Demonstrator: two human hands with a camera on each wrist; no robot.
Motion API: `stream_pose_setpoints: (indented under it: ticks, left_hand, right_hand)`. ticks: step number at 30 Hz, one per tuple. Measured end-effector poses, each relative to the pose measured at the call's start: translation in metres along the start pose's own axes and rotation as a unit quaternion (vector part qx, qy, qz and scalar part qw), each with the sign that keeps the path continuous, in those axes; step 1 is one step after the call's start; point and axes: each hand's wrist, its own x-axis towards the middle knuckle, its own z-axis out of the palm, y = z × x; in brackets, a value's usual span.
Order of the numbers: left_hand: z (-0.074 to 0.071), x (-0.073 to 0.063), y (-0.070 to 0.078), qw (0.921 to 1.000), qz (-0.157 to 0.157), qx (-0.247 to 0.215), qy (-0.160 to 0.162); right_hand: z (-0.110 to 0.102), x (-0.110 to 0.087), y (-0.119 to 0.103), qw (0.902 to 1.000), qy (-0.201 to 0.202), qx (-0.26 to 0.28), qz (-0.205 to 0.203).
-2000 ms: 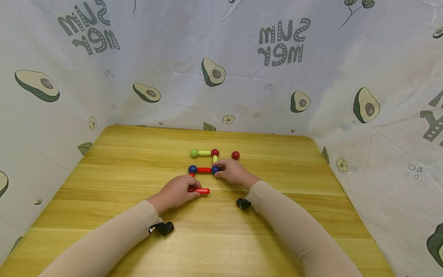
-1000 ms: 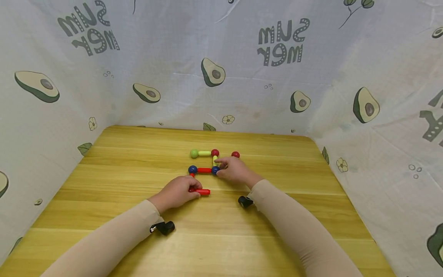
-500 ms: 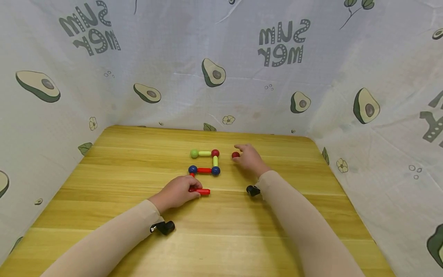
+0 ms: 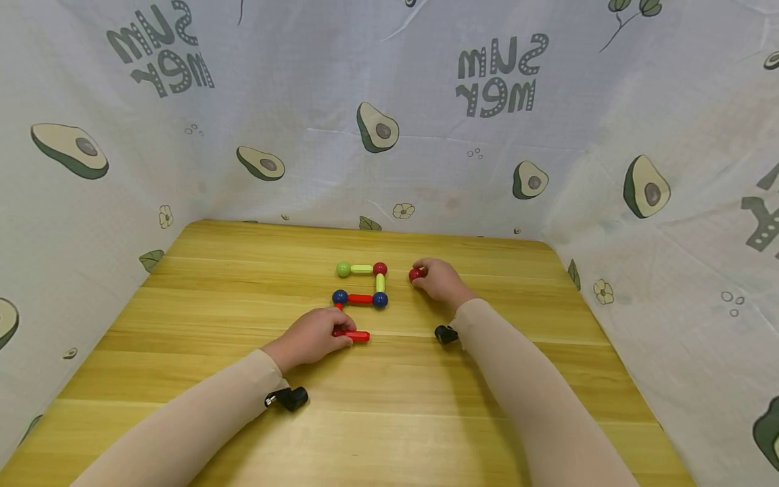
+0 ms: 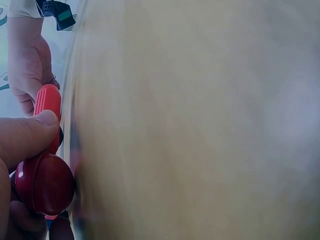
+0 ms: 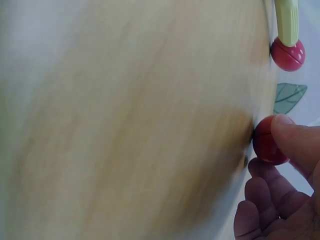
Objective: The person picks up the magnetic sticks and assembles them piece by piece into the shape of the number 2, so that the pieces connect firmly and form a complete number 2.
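My left hand holds a corner of a magnetic stick-and-ball chain. In the left wrist view its thumb lies on a red stick beside a dark red ball; the head view hides that ball behind the hand. Farther along, the chain has two blue balls joined by a red stick, then a yellow-green stick, a red ball, another yellow-green stick and a green ball. To the right, my right hand pinches a loose red ball between thumb and fingers.
Everything lies on a wooden table. A white cloth with avocado prints hangs behind it and along both sides. A small black wrist camera sits on the left sleeve, another camera on the right.
My right hand has left the blue ball at the chain's right corner, moved right and away from me, and taken hold of the loose red ball. The left hand has stayed in place.
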Motion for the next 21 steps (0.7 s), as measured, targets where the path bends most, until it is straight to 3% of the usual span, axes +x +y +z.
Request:
stream_pose_setpoints:
  ticks: [14,21]
  left_hand:
    - [-0.001,-0.001,0.002,1.0000,0.002,0.000,0.002]
    - [-0.001,-0.001,0.002,0.9999,-0.012,-0.011,0.000]
  right_hand:
    - [0.003,-0.008,-0.001,0.9997,-0.025,0.004,-0.002]
    - [0.006,-0.017,-0.004,0.9987,-0.050,0.000,-0.010]
